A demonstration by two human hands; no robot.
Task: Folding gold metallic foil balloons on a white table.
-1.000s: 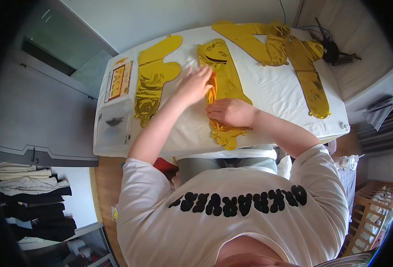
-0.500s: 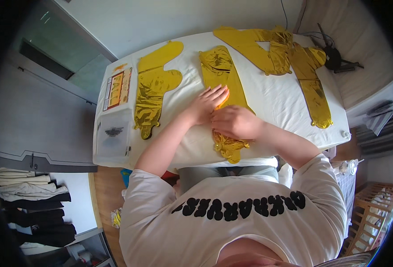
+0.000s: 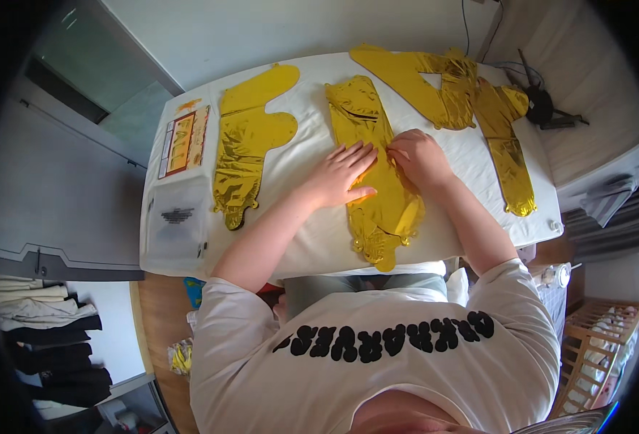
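A flat gold foil balloon (image 3: 388, 206) lies lengthwise in front of me, creased, with small tabs at its near end. My left hand (image 3: 337, 177) rests palm down across its left edge, fingers stretched and slightly apart. At the opposite edge, my right hand (image 3: 422, 159) has curled fingers that pinch the foil; the fingertips are partly hidden. Another flat gold balloon (image 3: 251, 134), shaped like an F, is spread to the left. Further gold foil (image 3: 406, 76) extends over the far right, with a long strip (image 3: 509, 148) running toward the right edge.
A white-covered table (image 3: 298, 246) bears everything. On its left are a printed card (image 3: 184, 142) and a clear plastic bag (image 3: 173, 228). A black stand-like object (image 3: 542, 105) is at the far right corner. A wooden crib (image 3: 598, 340) stands lower right, hanging clothes (image 3: 56, 354) lower left.
My right hand has moved from beside the left hand, up and right, to the balloon's right edge. The balloon's near part now lies more spread out. My left hand remains on the left edge.
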